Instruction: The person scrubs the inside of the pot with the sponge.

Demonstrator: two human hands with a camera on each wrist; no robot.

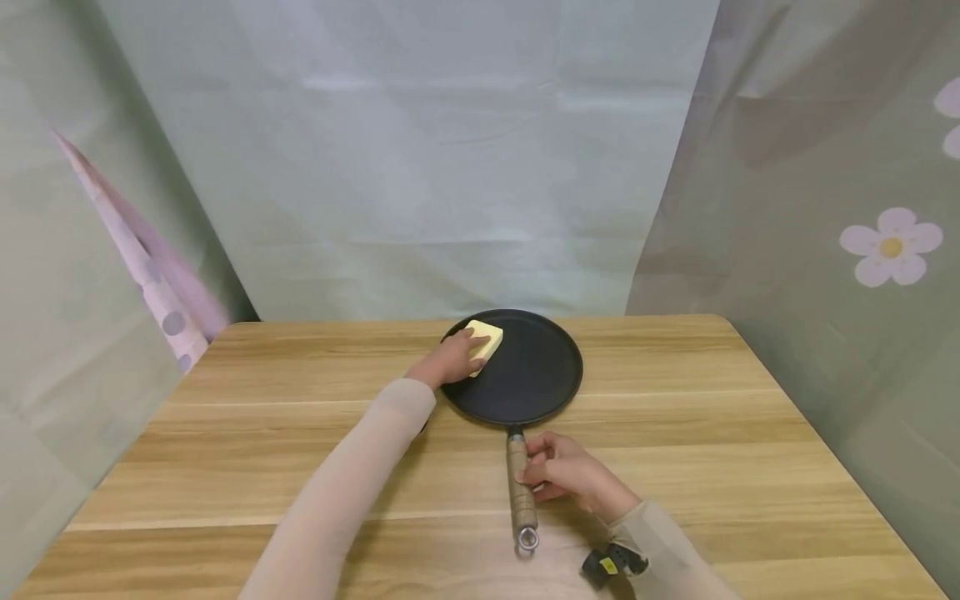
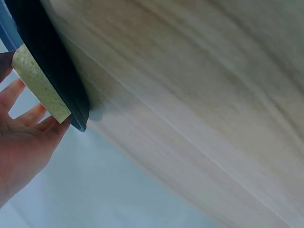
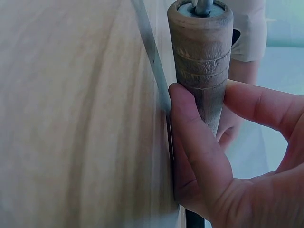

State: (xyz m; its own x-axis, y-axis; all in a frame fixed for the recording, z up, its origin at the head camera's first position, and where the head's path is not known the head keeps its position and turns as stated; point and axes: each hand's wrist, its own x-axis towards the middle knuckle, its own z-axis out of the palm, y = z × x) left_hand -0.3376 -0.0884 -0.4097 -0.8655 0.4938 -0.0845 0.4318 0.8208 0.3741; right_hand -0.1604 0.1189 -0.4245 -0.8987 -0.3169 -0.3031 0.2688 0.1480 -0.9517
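Note:
A round black flat pan (image 1: 534, 368) lies on the wooden table with its handle toward me. On the left part of its cooking surface, my left hand (image 1: 450, 360) holds a pale yellow sponge (image 1: 489, 335), fingers spread along it. The left wrist view has the sponge (image 2: 42, 85) flat against the pan (image 2: 59, 66), with the fingertips at its edges. My right hand (image 1: 564, 472) pinches the pan's wooden handle (image 1: 519, 483) from the right side. Up close in the right wrist view, fingers stand on both sides of the handle (image 3: 202, 61), which ends in a metal ring.
The wooden table (image 1: 225, 467) spreads out on both sides of the pan. A pale curtain (image 1: 450, 167) hangs behind its far edge, and a flowered curtain (image 1: 810, 350) on the right. A small black device (image 1: 615, 563) sits at my right wrist.

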